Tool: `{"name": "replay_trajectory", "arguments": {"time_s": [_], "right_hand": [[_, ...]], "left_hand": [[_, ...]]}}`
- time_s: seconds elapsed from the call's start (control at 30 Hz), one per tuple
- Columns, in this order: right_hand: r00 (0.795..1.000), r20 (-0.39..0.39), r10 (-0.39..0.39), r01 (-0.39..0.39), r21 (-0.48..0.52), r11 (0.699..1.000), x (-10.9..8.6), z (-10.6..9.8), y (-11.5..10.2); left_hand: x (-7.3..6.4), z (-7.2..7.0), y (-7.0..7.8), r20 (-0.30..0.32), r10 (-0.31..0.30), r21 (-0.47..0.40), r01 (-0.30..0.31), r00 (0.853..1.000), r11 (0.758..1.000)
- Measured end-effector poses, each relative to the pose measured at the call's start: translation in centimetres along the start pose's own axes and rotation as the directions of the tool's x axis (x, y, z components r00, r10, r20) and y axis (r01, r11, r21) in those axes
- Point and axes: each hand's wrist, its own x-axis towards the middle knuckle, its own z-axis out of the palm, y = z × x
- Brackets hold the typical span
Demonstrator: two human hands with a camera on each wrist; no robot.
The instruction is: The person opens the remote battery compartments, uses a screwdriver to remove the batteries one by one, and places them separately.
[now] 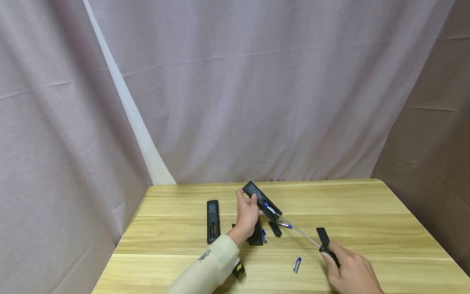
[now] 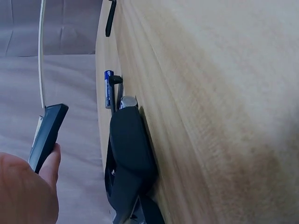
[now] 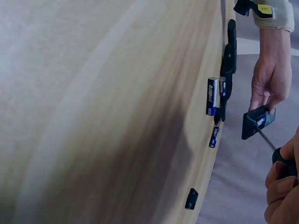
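My left hand grips a black remote control above the table, its back facing up and tilted. The battery compartment is uncovered, and blue-and-silver batteries show in it. My right hand holds a screwdriver by its black handle. The long metal shaft reaches to the compartment end of the remote; in the right wrist view the tip meets the remote near a battery. Whether it touches the battery, I cannot tell. Below the left hand another black remote lies on the table, partly hidden.
A third remote lies at the left with its compartment uncovered. Loose batteries lie on the wooden table: one at the front, others beneath the held remote. Black covers lie near them and by the right hand. Curtains surround the table.
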Motion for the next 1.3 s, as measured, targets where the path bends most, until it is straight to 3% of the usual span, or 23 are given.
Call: {"name": "replay_trajectory", "arguments": {"time_s": [0.23, 0.37, 0.53, 0.67, 0.83, 1.03, 1.3], "right_hand": [[1.0, -0.019, 0.008, -0.008, 0.018, 1.0, -0.5, 0.6, 0.5], [0.995, 0.09, 0.036, -0.039, 0.027, 0.999, 0.3, -0.5, 0.3], [0.959, 0.274, 0.07, -0.068, -0.017, 0.998, 2.5, -2.6, -0.9], [0.961, 0.274, 0.021, -0.005, -0.062, 0.998, 3.4, -3.0, -2.0], [0.978, 0.205, -0.031, 0.047, -0.071, 0.996, 3.0, -2.3, -2.0], [0.991, 0.131, -0.038, 0.043, -0.032, 0.999, 1.6, -1.1, -0.9], [0.998, 0.011, -0.067, 0.067, 0.0, 0.998, 0.4, 0.3, 0.4]], "left_hand": [[-0.1, 0.0, -0.3, 0.005, -0.01, -0.007, 0.01, 1.0, 1.0], [-0.3, -0.1, -0.4, 0.041, 0.029, 0.07, -0.032, 0.999, 0.997], [-0.7, -0.1, -0.6, 0.094, 0.1, 0.25, -0.121, 0.991, 0.961], [-0.9, 0.0, -0.7, 0.086, 0.137, 0.298, -0.157, 0.987, 0.942], [-0.8, 0.1, -0.8, 0.058, 0.133, 0.236, -0.143, 0.989, 0.961], [-0.6, -0.2, -0.9, 0.024, 0.086, 0.104, -0.088, 0.996, 0.991], [0.0, -0.2, -0.8, -0.002, 0.022, -0.079, -0.022, 1.0, 0.997]]}}
